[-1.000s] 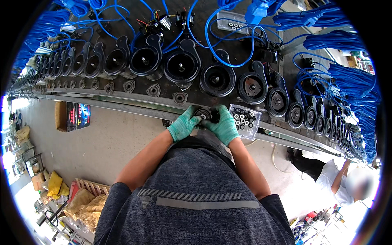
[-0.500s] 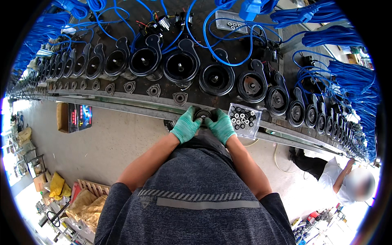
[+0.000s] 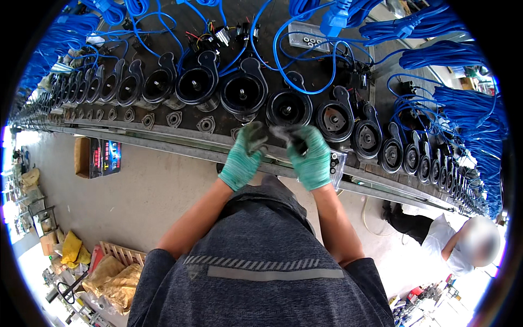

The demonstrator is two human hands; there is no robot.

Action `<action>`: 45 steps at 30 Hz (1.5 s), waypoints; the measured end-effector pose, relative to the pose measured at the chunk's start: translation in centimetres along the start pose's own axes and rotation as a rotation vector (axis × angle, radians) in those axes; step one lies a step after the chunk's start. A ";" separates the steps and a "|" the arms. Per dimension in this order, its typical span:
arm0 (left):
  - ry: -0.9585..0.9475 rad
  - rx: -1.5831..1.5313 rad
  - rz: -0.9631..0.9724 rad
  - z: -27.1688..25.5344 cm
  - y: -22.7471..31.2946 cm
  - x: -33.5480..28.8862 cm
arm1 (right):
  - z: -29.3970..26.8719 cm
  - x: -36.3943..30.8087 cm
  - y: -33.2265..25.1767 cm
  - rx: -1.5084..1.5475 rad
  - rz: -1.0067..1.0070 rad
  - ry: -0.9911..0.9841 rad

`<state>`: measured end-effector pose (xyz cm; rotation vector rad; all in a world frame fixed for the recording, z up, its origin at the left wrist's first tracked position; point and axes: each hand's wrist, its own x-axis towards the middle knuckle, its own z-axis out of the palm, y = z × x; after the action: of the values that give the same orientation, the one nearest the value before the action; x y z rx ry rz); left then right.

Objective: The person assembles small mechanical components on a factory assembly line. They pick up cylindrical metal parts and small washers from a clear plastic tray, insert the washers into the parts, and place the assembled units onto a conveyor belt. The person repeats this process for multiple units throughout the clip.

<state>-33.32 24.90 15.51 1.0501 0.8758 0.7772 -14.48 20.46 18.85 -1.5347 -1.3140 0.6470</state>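
My left hand and my right hand, both in green gloves with dark fingertips, are raised a short way apart over the bench's front edge. The left fingers are curled; what they hold, if anything, is hidden. Motion smears the right fingers, and whether something dark is between them cannot be made out. Just beyond the hands stands a black round motor housing with a shaft in its middle. Partly behind the left hand, a metal flange is mostly covered. A clear plastic box with small rings shows only in part beside my right hand.
Black housings line the bench in a long curved row, with metal flanges before those on the left. Blue cables hang and coil above. A cardboard box stands on the floor; another person is at the right.
My hands, together around a dark round part half a second ago, have moved apart and forward over the bench edge. My right hand now covers much of the plastic box.
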 end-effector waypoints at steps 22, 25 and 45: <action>-0.090 1.598 -0.078 -6.8 -4.7 5.6 | -7.4 -4.0 6.6 -0.525 0.139 -0.187; -0.136 1.628 -0.122 -6.5 -4.7 6.4 | -8.8 -8.1 11.0 -0.739 0.191 -0.311; -0.094 -0.094 -0.420 -5.2 -4.8 0.3 | -4.7 -7.1 8.2 -0.241 0.438 -0.234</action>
<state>-37.24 25.74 9.63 0.7767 0.9298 0.4088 -8.90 12.73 11.82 -2.0201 -1.2680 0.9954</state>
